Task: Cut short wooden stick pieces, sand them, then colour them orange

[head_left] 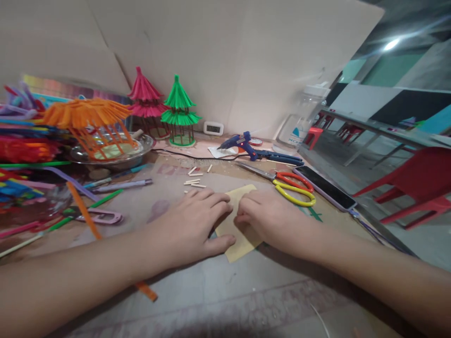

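A piece of yellow paper [232,244] lies on the table between my hands. My left hand [192,220] rests palm down at its left side, fingers apart, with the thumb tip on the paper. Over the paper's right part, my right hand [268,216] has its fingers curled together; whatever they hold, if anything, is hidden. Several short pale sticks [192,182] are scattered just beyond my left hand. Scissors [292,183] with one red and one yellow handle loop lie beyond my right hand. Under my left forearm passes an orange strip [84,211].
Behind stand a green pagoda model [179,112], a pink one [144,96] and an orange-roofed one [95,117] over a metal dish. A blue glue gun [241,143], blue pliers [278,156], phone [324,188] and bottle [296,124] are at right. Coloured craft stems [28,145] crowd the left.
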A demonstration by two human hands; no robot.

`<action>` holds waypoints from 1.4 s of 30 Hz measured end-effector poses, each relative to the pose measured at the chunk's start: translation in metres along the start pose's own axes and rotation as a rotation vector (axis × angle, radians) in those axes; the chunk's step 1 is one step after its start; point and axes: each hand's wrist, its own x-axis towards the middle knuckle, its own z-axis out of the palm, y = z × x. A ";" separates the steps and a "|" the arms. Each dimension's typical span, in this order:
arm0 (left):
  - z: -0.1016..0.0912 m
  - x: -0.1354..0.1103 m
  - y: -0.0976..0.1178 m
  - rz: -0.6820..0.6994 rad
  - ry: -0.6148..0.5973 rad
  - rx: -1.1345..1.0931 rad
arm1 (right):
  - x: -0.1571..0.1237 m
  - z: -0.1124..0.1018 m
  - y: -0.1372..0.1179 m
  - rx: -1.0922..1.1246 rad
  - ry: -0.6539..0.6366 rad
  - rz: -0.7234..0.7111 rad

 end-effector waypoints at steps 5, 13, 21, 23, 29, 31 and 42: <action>-0.001 0.000 0.000 0.010 0.002 0.003 | 0.000 0.002 -0.001 0.037 -0.012 -0.022; -0.001 0.001 0.000 0.000 -0.008 -0.016 | -0.002 0.000 -0.001 0.021 -0.009 0.012; -0.003 0.001 0.001 -0.016 -0.013 -0.033 | -0.002 -0.001 -0.003 -0.053 -0.034 0.044; -0.004 0.001 0.001 -0.013 -0.007 -0.041 | -0.003 0.000 -0.002 -0.051 -0.021 0.029; -0.004 0.001 0.001 -0.014 -0.026 -0.024 | -0.002 0.001 0.007 -0.015 -0.024 0.112; -0.003 0.001 0.000 -0.013 -0.023 -0.027 | 0.002 0.001 0.009 0.170 0.017 0.241; -0.005 -0.001 -0.005 -0.004 0.326 -0.372 | 0.011 0.012 0.003 1.443 0.168 0.596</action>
